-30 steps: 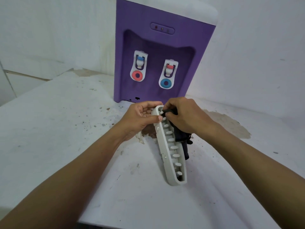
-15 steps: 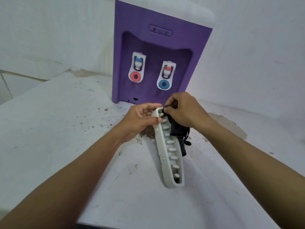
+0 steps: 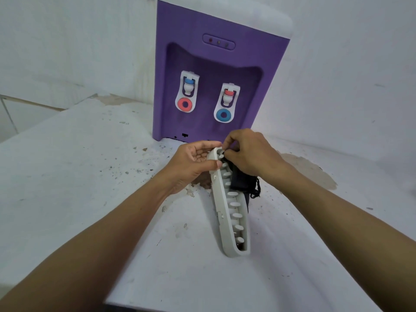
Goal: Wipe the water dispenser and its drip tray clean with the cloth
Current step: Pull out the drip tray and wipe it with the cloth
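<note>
Left hand (image 3: 193, 161) grips the far end of the grey drip tray (image 3: 221, 210); right hand (image 3: 249, 154) pinches a dark cloth (image 3: 238, 182) against it. Purple water dispenser (image 3: 220, 70) stands at the tabletop (image 3: 90, 176) back edge

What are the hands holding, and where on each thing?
The left hand grips the white drip tray at its far end; the right hand pinches the dark cloth against that same end.

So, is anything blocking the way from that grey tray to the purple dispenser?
Nothing visible does. The left hand holds the drip tray by its far end, close before the dispenser; only dirt specks lie on the counter between.
</note>
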